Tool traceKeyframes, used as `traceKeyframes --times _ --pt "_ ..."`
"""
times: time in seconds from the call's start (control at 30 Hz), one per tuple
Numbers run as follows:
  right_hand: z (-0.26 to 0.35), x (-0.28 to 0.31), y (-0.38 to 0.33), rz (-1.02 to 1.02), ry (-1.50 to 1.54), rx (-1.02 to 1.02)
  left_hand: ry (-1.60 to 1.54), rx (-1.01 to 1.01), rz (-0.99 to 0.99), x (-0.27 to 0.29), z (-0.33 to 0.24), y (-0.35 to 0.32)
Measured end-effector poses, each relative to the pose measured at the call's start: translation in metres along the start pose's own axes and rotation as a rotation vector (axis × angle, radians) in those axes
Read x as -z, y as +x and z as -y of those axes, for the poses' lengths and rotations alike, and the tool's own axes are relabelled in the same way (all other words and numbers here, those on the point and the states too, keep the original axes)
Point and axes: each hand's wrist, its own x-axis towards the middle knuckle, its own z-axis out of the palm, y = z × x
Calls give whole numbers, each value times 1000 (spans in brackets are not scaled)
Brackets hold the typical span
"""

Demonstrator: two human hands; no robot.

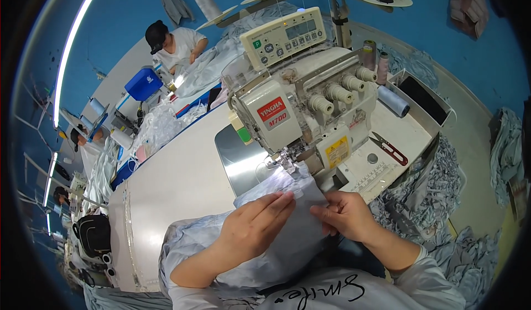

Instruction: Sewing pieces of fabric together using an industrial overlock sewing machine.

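Fabric: one pale grey piece (287, 199), its edge lay at the sewing machine (298, 111).
Left hand (251, 227): flat, fingers extended.
Right hand (345, 216): pinched the fabric (both touching).
Scissors: one pair (389, 148).
Table (177, 183): bare leftward.

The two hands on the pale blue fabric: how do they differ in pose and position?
The left hand lies flat with fingers stretched toward the sewing machine, while the right hand is curled and pinches the fabric's edge. The left hand rests on the middle of the pale blue fabric; the right hand sits at its right side, nearer the red-handled snips. Both are bare and both touch the same fabric.
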Motion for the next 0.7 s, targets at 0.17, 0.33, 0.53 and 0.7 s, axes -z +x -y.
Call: traceKeyframes --times 0.17,0.33,0.53,0.7 --pt "-8 -5 3 2 113 -17 -62 13 9 1 3 -1" --pt "-7 -6 5 31 170 7 -125 38 7 0 9 -1" --pt "-4 -7 14 56 198 31 -186 118 6 0 29 8" --pt "4 -5 19 86 206 64 -190 189 -31 -6 58 14"
